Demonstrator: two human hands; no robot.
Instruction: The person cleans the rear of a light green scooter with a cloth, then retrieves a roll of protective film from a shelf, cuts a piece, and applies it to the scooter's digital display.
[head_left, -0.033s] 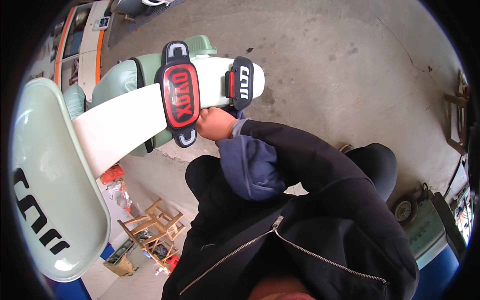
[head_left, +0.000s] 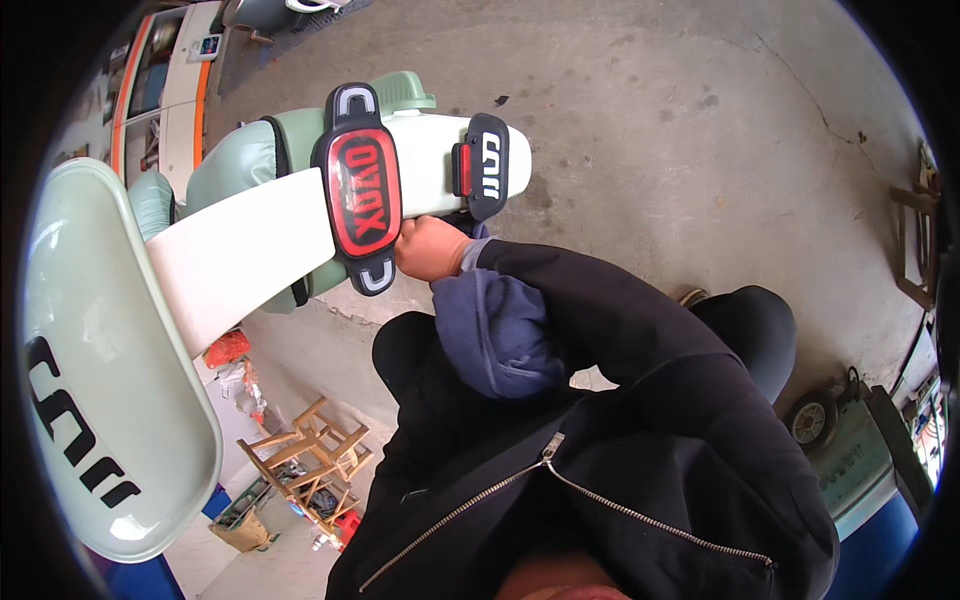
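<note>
My right hand (head_left: 432,250) is closed in a fist against the side of a pale green and white scooter-like vehicle, just below its red light (head_left: 361,192) in a black surround. Whatever the fingers hold, if anything, is hidden. The light sits across a curved white panel (head_left: 250,235). Farther right on the same panel is a black bracket (head_left: 488,167) with a small red reflector on its side. Dark blue cloth (head_left: 495,335) bunches below my right forearm. My left hand does not show.
At the left stands a large rounded pale green panel (head_left: 130,370), with padded pale green parts (head_left: 232,165) behind the white one. A wooden stool (head_left: 315,450) and clutter lie lower left. A wheel (head_left: 810,420) and a wooden frame (head_left: 915,240) are at the right, on concrete floor (head_left: 640,120).
</note>
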